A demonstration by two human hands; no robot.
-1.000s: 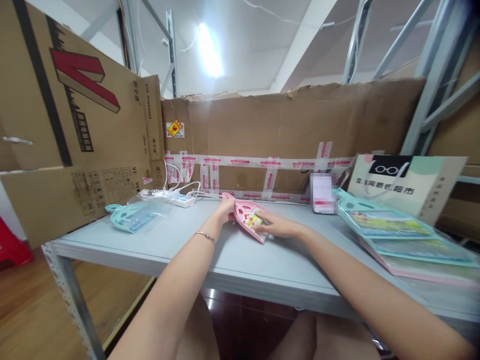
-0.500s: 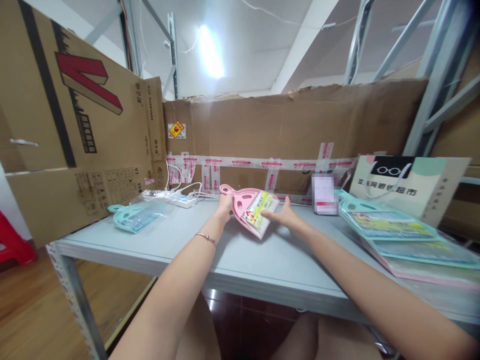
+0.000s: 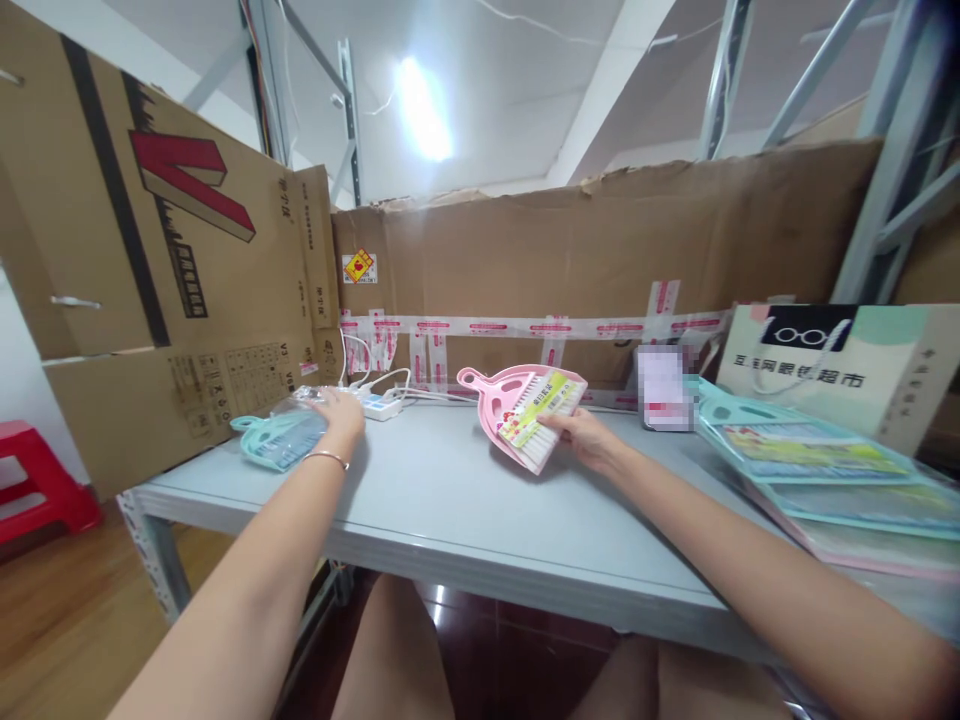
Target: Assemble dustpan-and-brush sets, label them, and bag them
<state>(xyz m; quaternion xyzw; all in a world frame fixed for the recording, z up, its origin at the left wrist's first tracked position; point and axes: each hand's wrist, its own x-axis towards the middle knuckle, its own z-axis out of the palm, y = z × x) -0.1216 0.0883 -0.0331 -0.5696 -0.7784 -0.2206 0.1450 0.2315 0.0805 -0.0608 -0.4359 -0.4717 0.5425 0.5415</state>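
Note:
A pink dustpan and brush set (image 3: 499, 405) is held up above the grey table, its handle pointing left. My right hand (image 3: 592, 440) grips its right side, thumb over the yellow-green card (image 3: 544, 405) that lies across the white bristles. My left hand (image 3: 341, 415) is at the left of the table with its fingers stretched over a clear plastic wrapper (image 3: 300, 397); whether they touch it I cannot tell. Beside that hand lies a teal dustpan and brush set (image 3: 270, 440), partly under the clear plastic.
Wrapped teal and pink dustpan sets (image 3: 810, 450) are stacked at the right. A phone (image 3: 664, 388) stands behind them, near a paper bag (image 3: 795, 350). A white power strip (image 3: 381, 405) with cables sits behind my left hand. Cardboard (image 3: 480, 260) walls the back and left of the table (image 3: 435, 500).
My left hand has let go of the pink dustpan's handle and moved left to the clear plastic. My right hand still holds the pink set, which sits slightly further right in view.

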